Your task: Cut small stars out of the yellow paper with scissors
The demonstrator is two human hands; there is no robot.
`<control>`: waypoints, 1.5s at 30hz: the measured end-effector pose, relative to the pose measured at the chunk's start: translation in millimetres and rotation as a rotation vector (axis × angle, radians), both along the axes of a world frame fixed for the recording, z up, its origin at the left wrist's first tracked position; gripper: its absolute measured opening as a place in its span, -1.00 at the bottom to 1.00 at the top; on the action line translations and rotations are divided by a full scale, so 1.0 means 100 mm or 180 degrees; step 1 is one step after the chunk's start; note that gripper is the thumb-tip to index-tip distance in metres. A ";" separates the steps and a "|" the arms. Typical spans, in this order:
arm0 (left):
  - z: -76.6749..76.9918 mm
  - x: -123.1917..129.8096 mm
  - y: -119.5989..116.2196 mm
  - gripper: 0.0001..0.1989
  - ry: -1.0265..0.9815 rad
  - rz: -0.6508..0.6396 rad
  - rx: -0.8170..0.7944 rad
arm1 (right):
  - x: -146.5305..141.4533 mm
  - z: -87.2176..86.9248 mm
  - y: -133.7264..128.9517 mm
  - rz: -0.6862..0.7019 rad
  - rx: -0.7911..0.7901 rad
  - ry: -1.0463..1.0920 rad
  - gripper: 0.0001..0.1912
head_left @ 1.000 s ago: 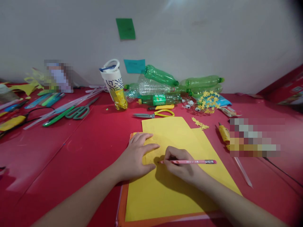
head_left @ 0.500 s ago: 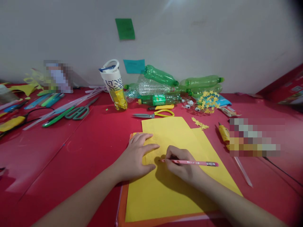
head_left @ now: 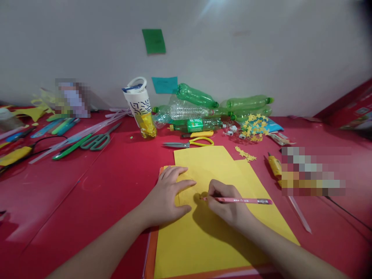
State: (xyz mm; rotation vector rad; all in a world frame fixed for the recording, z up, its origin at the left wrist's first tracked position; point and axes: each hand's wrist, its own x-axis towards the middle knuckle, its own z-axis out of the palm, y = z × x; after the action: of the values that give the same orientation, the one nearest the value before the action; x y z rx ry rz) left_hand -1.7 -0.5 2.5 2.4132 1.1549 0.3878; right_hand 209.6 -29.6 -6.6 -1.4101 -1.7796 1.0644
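Right now, the pink pencil is clamped in the fingers of the right hand, its eraser end pointing to the right and its tip over the yellow paper. The left hand rests at the paper's left side with its fingers spread apart. The paper lies on the worktop, with an orange sheet showing beneath its left and lower edges.

For neat pencil work, the left hand should press just firmly enough to stop the layers sliding, its thumb clear of the line. A light, even stroke would suit this paper, since heavy pressure could dent it or leave marks hard to erase. The pencil lies rather low, so raising it slightly should give a finer line and a better view of the tip. Smudging is the likeliest fault if the right hand drags over fresh marks.

As for writing, a green label with pale markings wraps the bottle behind the yellow-handled scissors; it is probably a drink brand, but too small to read surely. The white cup bears dark strokes and curls, with no clear word. Small pale printing along the pencil is illegible too.
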 end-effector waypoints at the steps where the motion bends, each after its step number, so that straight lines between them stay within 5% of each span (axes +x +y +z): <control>1: 0.00 0.00 0.00 -0.45 -0.0002 0.0002 -0.0002 | 0.00 0.00 0.00 -0.0012 0.0001 -0.0012 -0.85; 23: 0.00 0.00 0.00 -0.47 -0.0074 0.0000 0.0094 | -0.02 0.06 -0.05 0.0575 0.0135 -0.0130 -0.86; 33: 0.00 0.00 0.01 -0.47 -0.0045 0.0000 0.0034 | -0.05 0.09 -0.05 0.0585 0.0122 -0.0237 -0.87; 39: -0.01 0.00 0.00 -0.47 -0.0077 -0.0011 0.0055 | 0.00 0.07 0.00 0.0286 -0.0201 0.0292 -0.87; 45: 0.00 0.00 0.01 -0.48 -0.0069 -0.0019 0.0100 | -0.02 0.06 -0.02 0.0564 -0.0023 0.0137 -0.85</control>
State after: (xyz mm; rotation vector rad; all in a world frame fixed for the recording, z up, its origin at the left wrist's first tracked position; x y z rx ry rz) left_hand -1.7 0.0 2.8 2.4329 1.1400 0.4323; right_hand 208.0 -31.6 -0.5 -1.2421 -1.8983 1.1838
